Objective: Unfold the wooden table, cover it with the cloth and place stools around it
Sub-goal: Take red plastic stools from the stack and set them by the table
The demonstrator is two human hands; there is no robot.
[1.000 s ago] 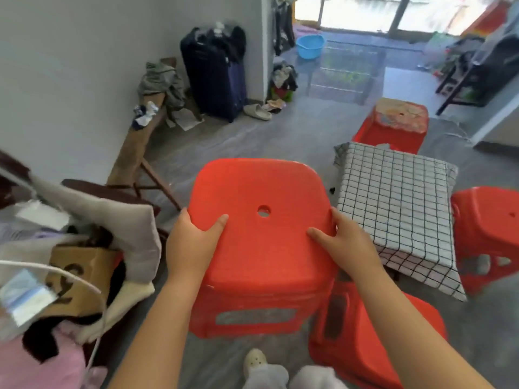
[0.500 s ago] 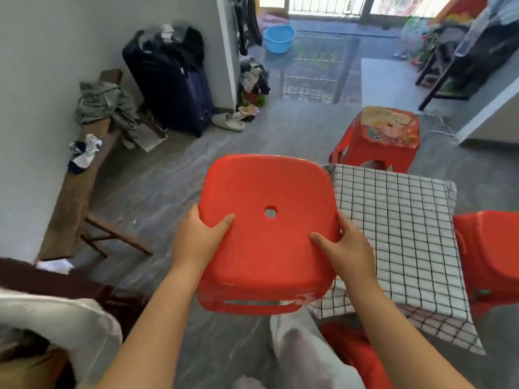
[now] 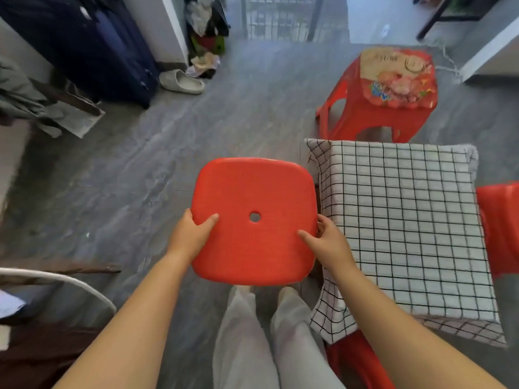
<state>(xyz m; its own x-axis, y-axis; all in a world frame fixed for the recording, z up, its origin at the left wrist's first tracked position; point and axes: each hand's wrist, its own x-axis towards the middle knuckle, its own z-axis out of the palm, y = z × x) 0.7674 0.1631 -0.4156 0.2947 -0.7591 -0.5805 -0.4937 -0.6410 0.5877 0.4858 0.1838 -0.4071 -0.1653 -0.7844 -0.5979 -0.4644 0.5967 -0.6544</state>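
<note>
Head view, looking down. Nearest the camera stand the person's legs (image 3: 252, 346) in pale trousers. To their right the near stool (image 3: 356, 360), red, sits partly under the hanging hem of the checked cloth (image 3: 398, 220).

Both forearms reach forward to the held stool (image 3: 254, 220), a red plastic seat with a central hole, seen from above. Its legs are hidden beneath the seat, so whether it touches the floor (image 3: 140, 178) cannot be told. The left hand (image 3: 193, 237) grips the seat's left edge and the right hand (image 3: 328, 242) grips the right edge. Each lays its thumb on top and curls its fingers round the rim. This two-sided hold probably keeps the seat level while it is positioned.

The held stool lies just beside the left edge of the cloth, apparently bound for the one side without a stool. The cloth covers the wooden table completely, so the table itself is hidden. The right-hand stool (image 3: 500, 226) stands against the cloth's right edge, cut off by the frame. The far stool (image 3: 393, 88), with a printed seat, stands just beyond the far edge. The task therefore appears near its end.

Farther off, a pale slipper (image 3: 182, 81) lies on the floor beside a dark suitcase (image 3: 112, 51). The suitcase is the only container in sight; its contents cannot be seen.
</note>
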